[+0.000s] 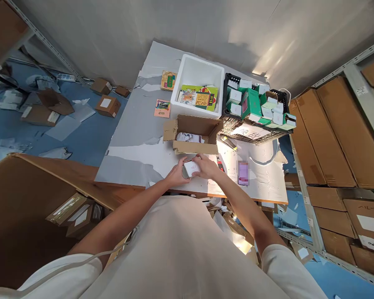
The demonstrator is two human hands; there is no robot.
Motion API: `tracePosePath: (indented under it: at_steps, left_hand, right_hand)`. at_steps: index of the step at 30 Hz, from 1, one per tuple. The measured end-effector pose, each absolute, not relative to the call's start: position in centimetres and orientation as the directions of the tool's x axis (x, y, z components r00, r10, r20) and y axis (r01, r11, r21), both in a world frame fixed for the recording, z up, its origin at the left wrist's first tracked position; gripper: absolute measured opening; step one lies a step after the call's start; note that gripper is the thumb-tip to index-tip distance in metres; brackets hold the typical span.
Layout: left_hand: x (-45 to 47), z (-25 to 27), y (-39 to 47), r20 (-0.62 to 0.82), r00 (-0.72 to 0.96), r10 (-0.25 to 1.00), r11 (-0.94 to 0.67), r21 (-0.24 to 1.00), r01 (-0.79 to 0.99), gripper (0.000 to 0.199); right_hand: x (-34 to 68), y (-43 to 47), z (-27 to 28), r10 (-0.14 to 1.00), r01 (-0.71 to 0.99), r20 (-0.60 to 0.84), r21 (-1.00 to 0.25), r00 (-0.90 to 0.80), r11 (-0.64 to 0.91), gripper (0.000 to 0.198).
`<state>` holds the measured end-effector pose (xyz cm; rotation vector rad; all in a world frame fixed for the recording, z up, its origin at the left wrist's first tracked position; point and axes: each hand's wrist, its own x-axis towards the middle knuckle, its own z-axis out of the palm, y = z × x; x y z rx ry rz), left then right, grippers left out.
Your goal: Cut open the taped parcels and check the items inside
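Note:
Between my two hands is a small white box (192, 168) with handwriting on its top, held just above the table's front edge. My left hand (176, 173) grips its left side, and my right hand (205, 167) wraps around its right side. Just beyond them stands an open cardboard box (195, 147) with its flaps spread. Inside it lies a white and dark packet (190, 137). A red and black item (220, 165) lies beside my right hand, partly hidden by it.
A white foam bin (180, 109) holds colourful booklets. Next to it a black crate (229, 111) is filled with green and white boxes. A phone (243, 173) and a yellow-black cutter (228, 143) lie on the right. A large carton (50, 166) stands at left; shelves of cartons (345, 124) stand right.

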<state>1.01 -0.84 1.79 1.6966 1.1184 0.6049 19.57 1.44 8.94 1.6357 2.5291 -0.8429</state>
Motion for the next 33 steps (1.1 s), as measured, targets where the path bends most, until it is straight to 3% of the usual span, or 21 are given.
tracePosePath:
  at_steps: [4,7,10,12,17,20,24,29,33]
  left_hand:
    - [0.9,1.7,-0.3,-0.074,0.527,0.847,-0.144,0.921,0.361,0.107]
    - [0.8,1.8,0.1,-0.063,0.524,0.85,-0.156,0.919,0.363,0.099]
    - [0.6,1.9,0.6,-0.048,0.555,0.83,-0.199,0.906,0.375,0.088]
    - [0.5,1.9,0.8,-0.033,0.588,0.808,-0.237,0.896,0.375,0.086]
    - [0.0,1.9,0.6,-0.026,0.567,0.823,-0.237,0.892,0.385,0.089]
    - [-0.7,2.6,0.3,0.028,0.525,0.851,-0.286,0.861,0.419,0.086]
    - [-1.4,4.4,0.5,0.083,0.625,0.776,-0.438,0.784,0.44,0.084]
    - [-0.7,5.2,1.3,0.071,0.628,0.775,-0.503,0.671,0.545,0.071]
    - [-0.1,4.9,1.4,0.065,0.675,0.735,-0.54,0.659,0.524,0.078]
  right_hand:
    - [19.4,1.2,9.3,0.869,0.878,-0.313,-0.417,-0.383,0.236,0.056]
    - [20.0,-1.1,9.3,0.909,0.815,-0.156,-0.519,-0.386,0.257,0.038]
    - [20.7,-4.5,8.7,0.871,0.67,0.026,-0.628,-0.491,0.397,0.017]
    - [20.8,-6.2,8.0,0.874,0.632,0.079,-0.66,-0.479,0.406,0.008]
    - [20.2,-6.2,6.4,0.977,0.742,0.099,-0.637,-0.191,0.209,0.029]
    - [20.4,-5.0,5.8,0.977,0.795,0.009,-0.58,-0.211,0.177,0.063]
    - [21.0,-3.8,5.6,0.946,0.819,-0.148,-0.55,-0.288,0.163,0.084]
    - [21.2,-2.3,6.3,0.921,0.829,-0.157,-0.507,-0.357,0.235,0.09]
    - [21.2,-1.6,6.3,0.917,0.793,-0.102,-0.545,-0.385,0.272,0.085]
